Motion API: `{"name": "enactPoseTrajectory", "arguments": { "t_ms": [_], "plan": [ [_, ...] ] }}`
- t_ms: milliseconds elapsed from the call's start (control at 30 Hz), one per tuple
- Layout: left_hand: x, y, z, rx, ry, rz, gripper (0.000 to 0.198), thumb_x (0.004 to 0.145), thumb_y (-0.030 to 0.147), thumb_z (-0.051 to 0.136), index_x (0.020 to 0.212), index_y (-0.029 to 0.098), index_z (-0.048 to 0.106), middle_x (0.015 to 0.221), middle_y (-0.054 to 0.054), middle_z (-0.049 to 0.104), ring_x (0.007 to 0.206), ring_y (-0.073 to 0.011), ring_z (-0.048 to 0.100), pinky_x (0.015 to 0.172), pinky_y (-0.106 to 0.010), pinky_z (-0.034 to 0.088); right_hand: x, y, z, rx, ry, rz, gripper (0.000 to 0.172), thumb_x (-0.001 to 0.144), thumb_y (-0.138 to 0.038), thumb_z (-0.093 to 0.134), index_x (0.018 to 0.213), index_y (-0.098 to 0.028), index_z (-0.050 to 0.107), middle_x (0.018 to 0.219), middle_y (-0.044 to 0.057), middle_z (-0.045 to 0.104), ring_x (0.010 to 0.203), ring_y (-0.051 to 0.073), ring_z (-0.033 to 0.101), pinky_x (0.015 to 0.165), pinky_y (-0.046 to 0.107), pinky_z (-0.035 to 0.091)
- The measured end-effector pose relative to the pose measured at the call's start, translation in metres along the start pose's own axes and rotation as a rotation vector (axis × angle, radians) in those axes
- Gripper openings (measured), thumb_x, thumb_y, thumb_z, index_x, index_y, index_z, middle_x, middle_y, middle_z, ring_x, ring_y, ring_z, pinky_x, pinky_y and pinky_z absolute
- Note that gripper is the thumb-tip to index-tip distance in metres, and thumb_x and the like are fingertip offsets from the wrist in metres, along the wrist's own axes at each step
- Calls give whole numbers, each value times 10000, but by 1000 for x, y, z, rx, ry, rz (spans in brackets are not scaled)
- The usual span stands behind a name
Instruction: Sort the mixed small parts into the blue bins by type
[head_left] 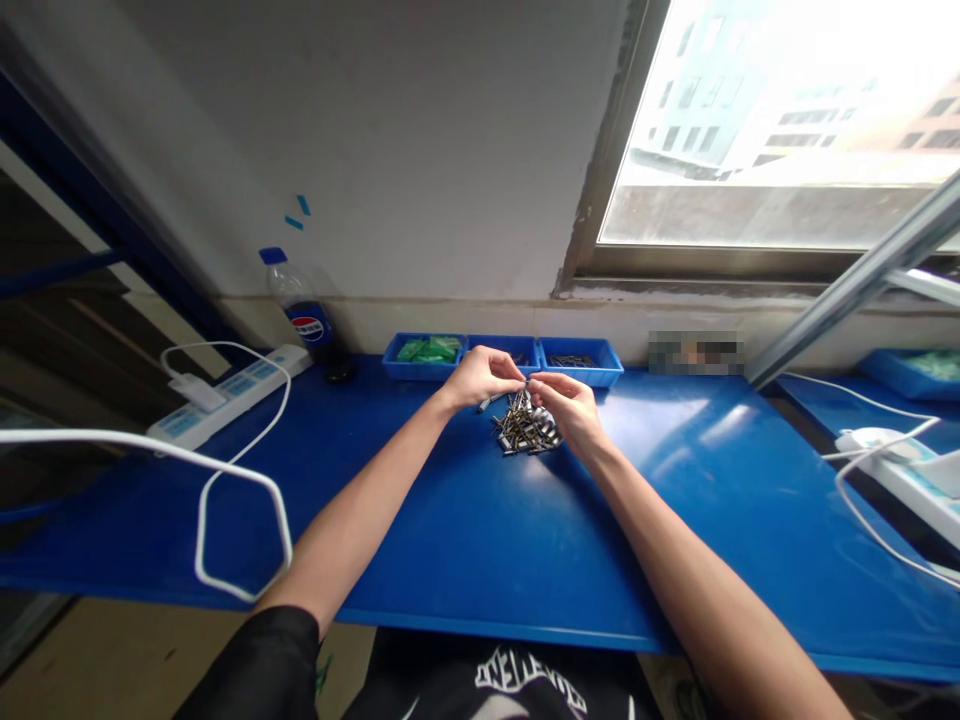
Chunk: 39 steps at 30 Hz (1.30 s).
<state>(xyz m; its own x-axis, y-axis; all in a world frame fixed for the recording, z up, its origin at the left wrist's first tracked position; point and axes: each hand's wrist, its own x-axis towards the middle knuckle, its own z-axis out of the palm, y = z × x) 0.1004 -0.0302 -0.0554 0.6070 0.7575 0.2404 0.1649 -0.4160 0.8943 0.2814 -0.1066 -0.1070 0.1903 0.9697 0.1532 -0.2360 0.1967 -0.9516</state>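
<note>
My left hand (486, 376) and my right hand (564, 397) meet fingertip to fingertip above the middle of the blue table. Both are pinched closed around something small, mostly covered by the fingers and too tiny to name. Just below them lies a pile of small metal pins (525, 428), silvery and brassy, heaped loosely on the table. Behind the hands stand blue bins in a row. The left bin (397, 372) holds green packets (429, 349), the right bin (600, 378) holds thin dark metal pieces (570, 361), and the middle bin (525, 345) is partly hidden by my hands.
A cola bottle (309, 325) stands at the back left, beside a white power strip (232, 395). A white cable (285, 520) loops over the table's left side. At right, a metal bar (847, 285) slants down, with another power strip (915, 475) beyond it. The blue table (480, 550) ends near my body.
</note>
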Motion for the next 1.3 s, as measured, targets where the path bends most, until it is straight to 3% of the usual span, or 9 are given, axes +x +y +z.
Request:
{"name": "enactPoseTrajectory", "arguments": {
  "t_ms": [233,367,467,700,900,1300],
  "plan": [
    [0,-1,4,279,53,18,105,748,218,751,807,137,783,792,-75,790,744,-181,743,704,-241,568,8,1,-9,-86,171,-72,434,717,-460,870,1034,-168,812,943,95,802,783,225,716,838,407,578],
    [-3,1,7,449,-75,-2,133,731,204,736,838,156,797,771,-57,778,721,-178,731,640,-226,537,12,-1,-16,-50,219,-125,620,704,-436,874,1250,-180,728,1246,140,757,1070,290,746,985,444,575],
    [-5,-4,12,501,-128,-17,180,698,175,737,864,158,805,755,-53,765,686,-176,710,607,-225,520,12,-1,-19,-23,189,-110,699,675,-387,890,1313,-191,682,1333,147,718,1163,297,726,1051,446,553],
    [-4,-10,21,527,-116,-16,273,642,53,667,852,155,808,757,-56,758,678,-173,687,656,-238,534,13,4,-21,-82,175,-115,485,741,-381,820,1175,-182,733,1204,137,769,946,269,769,914,445,605],
    [-3,-9,22,514,-76,-15,316,617,47,651,875,137,808,805,-65,773,718,-178,701,670,-239,548,13,5,-22,-89,173,-111,424,753,-394,791,1118,-184,738,1144,125,782,874,239,758,855,410,607],
    [1,-2,6,145,-26,-24,306,679,147,727,973,138,811,928,-95,806,873,-210,769,773,-266,601,9,-4,-14,-108,138,-99,348,760,-397,765,1043,-194,748,956,73,797,739,195,709,762,361,574]
  ]
}}
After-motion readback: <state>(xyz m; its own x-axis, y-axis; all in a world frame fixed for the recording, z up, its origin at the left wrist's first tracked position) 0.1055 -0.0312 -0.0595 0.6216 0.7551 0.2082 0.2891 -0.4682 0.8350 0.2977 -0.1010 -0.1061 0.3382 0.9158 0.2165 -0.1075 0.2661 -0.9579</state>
